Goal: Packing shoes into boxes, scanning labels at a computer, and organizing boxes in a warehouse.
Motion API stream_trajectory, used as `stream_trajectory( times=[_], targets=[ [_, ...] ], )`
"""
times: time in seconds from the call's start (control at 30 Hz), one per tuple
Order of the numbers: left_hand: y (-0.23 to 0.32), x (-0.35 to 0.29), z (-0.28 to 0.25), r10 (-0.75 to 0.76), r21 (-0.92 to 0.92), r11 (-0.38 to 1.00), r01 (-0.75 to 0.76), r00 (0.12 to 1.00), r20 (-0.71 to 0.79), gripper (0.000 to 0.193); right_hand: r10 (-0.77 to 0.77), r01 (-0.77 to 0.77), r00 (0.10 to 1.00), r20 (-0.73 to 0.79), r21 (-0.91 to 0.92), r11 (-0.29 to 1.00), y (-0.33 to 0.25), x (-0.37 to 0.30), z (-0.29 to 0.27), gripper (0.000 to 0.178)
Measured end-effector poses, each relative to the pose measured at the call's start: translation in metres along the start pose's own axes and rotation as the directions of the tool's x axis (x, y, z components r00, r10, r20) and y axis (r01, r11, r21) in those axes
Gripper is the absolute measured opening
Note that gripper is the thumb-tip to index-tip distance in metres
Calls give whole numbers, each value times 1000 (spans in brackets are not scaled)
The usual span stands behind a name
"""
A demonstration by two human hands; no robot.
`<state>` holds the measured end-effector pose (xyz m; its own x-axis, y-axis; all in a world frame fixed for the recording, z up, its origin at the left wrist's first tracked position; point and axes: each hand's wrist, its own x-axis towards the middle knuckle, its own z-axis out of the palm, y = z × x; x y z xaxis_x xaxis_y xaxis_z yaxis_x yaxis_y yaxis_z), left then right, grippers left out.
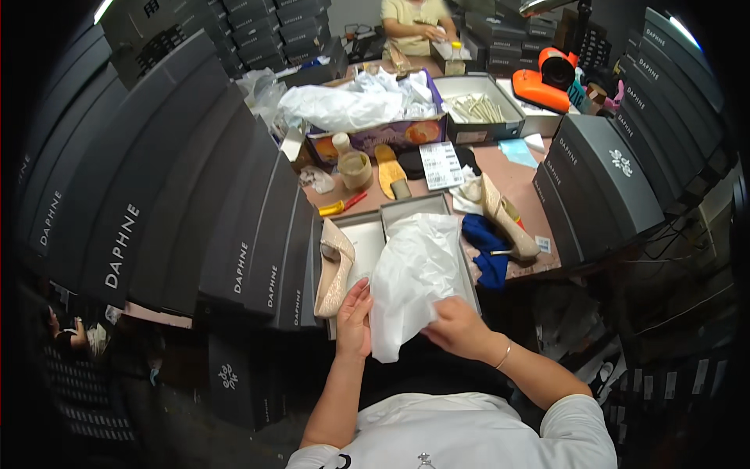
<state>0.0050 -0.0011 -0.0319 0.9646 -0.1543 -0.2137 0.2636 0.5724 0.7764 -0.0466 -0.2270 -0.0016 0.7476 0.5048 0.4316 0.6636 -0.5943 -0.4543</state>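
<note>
Both my hands work at a crumpled sheet of white tissue paper (pixel 414 270) over a grey shoebox (pixel 367 227). At its left edge, my left hand (pixel 355 320) holds the paper with fingers pointing up. Closed fingers of my right hand (pixel 457 324) grip the lower right of the sheet. Whether anything lies inside the paper is hidden. A glittery beige high-heeled shoe (pixel 334 277) rests along the box's left side, close to my left hand. Its like, another beige high-heeled shoe (pixel 512 223), lies on the table to the right, beside a dark blue cloth (pixel 488 250).
Dark shoebox stacks wall in the table at left (pixel 180 187) and right (pixel 601 187). Farther back stand a paper-filled carton (pixel 375 137), an open box of sticks (pixel 480 109), a jar (pixel 355 168) and an orange device (pixel 543 86). Another person (pixel 418 19) works opposite.
</note>
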Motion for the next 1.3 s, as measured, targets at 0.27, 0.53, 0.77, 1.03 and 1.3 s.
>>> stream_trajectory(
  times=[0.27, 0.53, 0.77, 1.03, 1.3],
  targets=[
    [37, -58, 51, 199, 862, 69, -501, 854, 481, 77, 482, -321, 837, -260, 479, 817, -3, 10, 5, 36],
    [76, -66, 26, 330, 794, 319, -517, 846, 419, 28, 268, -257, 960, 84, 652, 713, -28, 23, -71, 22],
    [138, 22, 111, 743, 685, 300, -664, 613, 268, 64, 287, -96, 869, -403, 433, 896, 34, 145, -120, 12],
    [18, -12, 47, 31, 832, -128, -540, 836, 548, 72, 454, -321, 749, -482, 336, 886, 141, 121, 18, 35],
    [17, -22, 25, -10, 860, -54, -507, 862, 507, 54, 742, -838, 528, -413, -395, 377, 170, -64, -86, 59]
  ],
)
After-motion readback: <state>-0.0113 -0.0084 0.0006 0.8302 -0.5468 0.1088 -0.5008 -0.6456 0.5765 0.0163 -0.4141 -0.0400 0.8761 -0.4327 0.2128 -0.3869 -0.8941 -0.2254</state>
